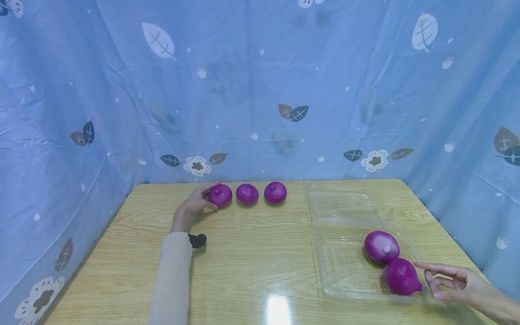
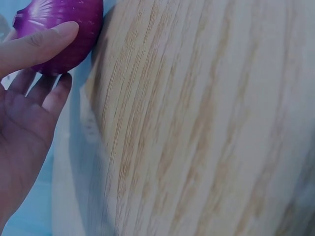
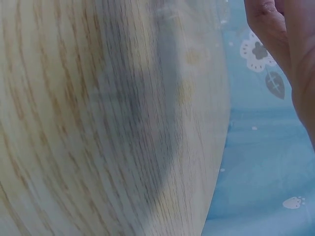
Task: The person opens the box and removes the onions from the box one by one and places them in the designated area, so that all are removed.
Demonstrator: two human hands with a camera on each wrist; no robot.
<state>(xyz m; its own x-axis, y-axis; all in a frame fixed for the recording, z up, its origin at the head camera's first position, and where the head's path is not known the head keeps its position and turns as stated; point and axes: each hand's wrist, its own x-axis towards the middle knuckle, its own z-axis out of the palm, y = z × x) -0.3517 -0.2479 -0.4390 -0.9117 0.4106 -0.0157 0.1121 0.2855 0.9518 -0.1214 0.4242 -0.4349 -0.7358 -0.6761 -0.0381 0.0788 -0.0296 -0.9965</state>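
Note:
At the back of the table, my left hand (image 1: 197, 201) holds the leftmost purple onion (image 1: 221, 195). In the left wrist view the thumb lies across that onion (image 2: 74, 46) while the other fingers curve round its far side. Two more onions, a middle one (image 1: 247, 194) and a right one (image 1: 275, 192), stand in a row beside it. My right hand (image 1: 455, 282) has its fingers loosely bent and holds nothing. Its index fingertip is right by the front onion (image 1: 401, 276) in a clear plastic container (image 1: 325, 271). Another onion (image 1: 381, 247) lies against that one.
The container's clear lid (image 1: 341, 205) lies folded back flat toward the table's rear edge. A wood-grain table (image 1: 243, 271) carries everything. Blue patterned cloth (image 1: 252, 90) hangs behind it and along both sides. A black band with a small device (image 1: 197, 240) sits at my left wrist.

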